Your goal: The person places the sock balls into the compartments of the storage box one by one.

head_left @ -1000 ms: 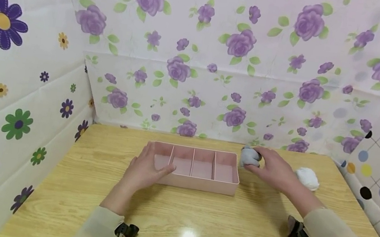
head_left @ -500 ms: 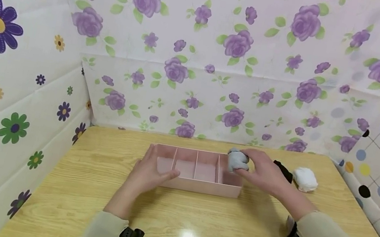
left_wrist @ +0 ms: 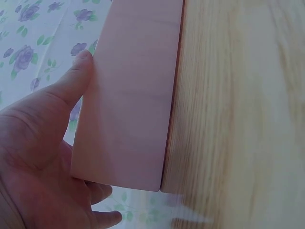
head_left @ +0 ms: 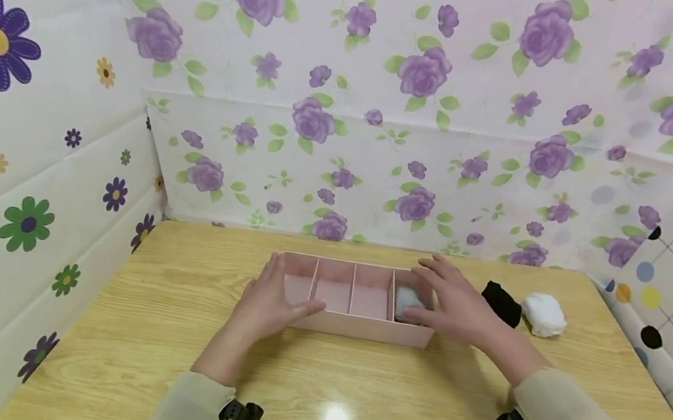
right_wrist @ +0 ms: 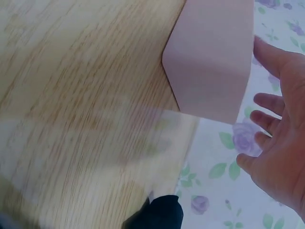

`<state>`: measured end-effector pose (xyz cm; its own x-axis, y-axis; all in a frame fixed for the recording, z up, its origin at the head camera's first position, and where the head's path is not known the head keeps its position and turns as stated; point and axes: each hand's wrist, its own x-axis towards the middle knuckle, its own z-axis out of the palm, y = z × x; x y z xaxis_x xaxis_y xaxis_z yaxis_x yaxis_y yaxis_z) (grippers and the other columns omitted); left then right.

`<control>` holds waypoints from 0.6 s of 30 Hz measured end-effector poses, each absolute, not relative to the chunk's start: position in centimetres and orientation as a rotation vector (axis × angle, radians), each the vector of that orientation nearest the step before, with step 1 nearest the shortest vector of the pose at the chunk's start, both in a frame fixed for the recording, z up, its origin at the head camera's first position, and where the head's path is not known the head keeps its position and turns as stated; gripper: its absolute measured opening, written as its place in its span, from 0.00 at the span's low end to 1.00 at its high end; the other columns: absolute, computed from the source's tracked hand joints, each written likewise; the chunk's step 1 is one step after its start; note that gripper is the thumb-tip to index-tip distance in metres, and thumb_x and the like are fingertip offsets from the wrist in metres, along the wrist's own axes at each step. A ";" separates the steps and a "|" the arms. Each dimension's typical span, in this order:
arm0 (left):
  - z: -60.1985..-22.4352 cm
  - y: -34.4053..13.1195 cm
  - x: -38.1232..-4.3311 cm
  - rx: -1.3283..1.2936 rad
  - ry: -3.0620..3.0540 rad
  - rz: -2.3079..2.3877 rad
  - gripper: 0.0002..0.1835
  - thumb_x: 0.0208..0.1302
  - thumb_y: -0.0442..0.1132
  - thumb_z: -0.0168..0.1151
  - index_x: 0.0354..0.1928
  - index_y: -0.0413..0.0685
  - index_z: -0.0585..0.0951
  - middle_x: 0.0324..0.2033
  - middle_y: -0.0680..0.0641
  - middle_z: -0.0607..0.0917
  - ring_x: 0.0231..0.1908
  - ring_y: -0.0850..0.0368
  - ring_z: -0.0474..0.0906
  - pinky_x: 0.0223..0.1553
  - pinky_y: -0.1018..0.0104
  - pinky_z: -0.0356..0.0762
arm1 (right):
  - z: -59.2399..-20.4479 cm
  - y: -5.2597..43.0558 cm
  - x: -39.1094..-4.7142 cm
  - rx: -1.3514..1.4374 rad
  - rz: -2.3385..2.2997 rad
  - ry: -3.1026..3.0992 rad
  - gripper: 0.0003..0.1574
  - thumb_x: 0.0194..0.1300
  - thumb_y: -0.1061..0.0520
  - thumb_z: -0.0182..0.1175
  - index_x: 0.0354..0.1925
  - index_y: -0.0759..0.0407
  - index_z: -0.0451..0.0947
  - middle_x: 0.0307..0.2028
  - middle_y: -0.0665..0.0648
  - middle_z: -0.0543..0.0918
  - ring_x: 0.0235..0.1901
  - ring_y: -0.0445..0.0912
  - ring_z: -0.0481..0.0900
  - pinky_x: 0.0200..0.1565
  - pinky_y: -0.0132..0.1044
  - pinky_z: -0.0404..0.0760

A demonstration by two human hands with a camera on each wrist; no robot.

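A pink box [head_left: 357, 327] with several compartments in a row sits on the wooden table. My left hand [head_left: 269, 308] grips its left end, thumb over the front rim and fingers along the end wall; the left wrist view shows this hand [left_wrist: 52, 143] against the pink wall. A grey balled-up cloth [head_left: 407, 299], like a rolled sock, lies in the rightmost compartment, partly hidden by my right hand [head_left: 459, 304]. That hand holds nothing, its fingers spread at the box's right end. In the right wrist view, its thumb [right_wrist: 271, 55] is right at the box rim.
A black balled-up cloth [head_left: 501, 304] and a white one [head_left: 544, 315] lie on the table to the right of the box. Flowered sheeting [head_left: 349, 131] stands behind the table [head_left: 281, 392], and patterned sheets flank both sides.
My right hand has carried the grey cloth left into the rightmost compartment and let go of it. The box has shifted slightly right, with my left hand on it throughout.
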<state>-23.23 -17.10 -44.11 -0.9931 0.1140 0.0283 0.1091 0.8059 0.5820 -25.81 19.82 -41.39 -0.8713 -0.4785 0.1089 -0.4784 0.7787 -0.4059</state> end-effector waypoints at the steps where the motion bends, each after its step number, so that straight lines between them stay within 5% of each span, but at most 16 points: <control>1: -44.1 -17.1 -23.2 0.182 2.976 0.963 0.72 0.66 0.73 0.73 0.88 0.32 0.43 0.87 0.30 0.43 0.85 0.32 0.46 0.82 0.31 0.43 | -41.3 20.0 -25.8 -0.793 -0.681 2.958 0.56 0.74 0.33 0.72 0.84 0.59 0.66 0.85 0.66 0.59 0.86 0.67 0.46 0.76 0.73 0.61; 18: -44.0 -16.9 -23.8 0.183 2.943 0.942 0.73 0.67 0.72 0.73 0.88 0.32 0.39 0.87 0.31 0.42 0.86 0.33 0.44 0.83 0.31 0.40 | -41.3 28.1 -22.3 -0.673 -0.641 3.058 0.63 0.72 0.30 0.71 0.87 0.61 0.59 0.85 0.67 0.58 0.84 0.68 0.51 0.75 0.74 0.60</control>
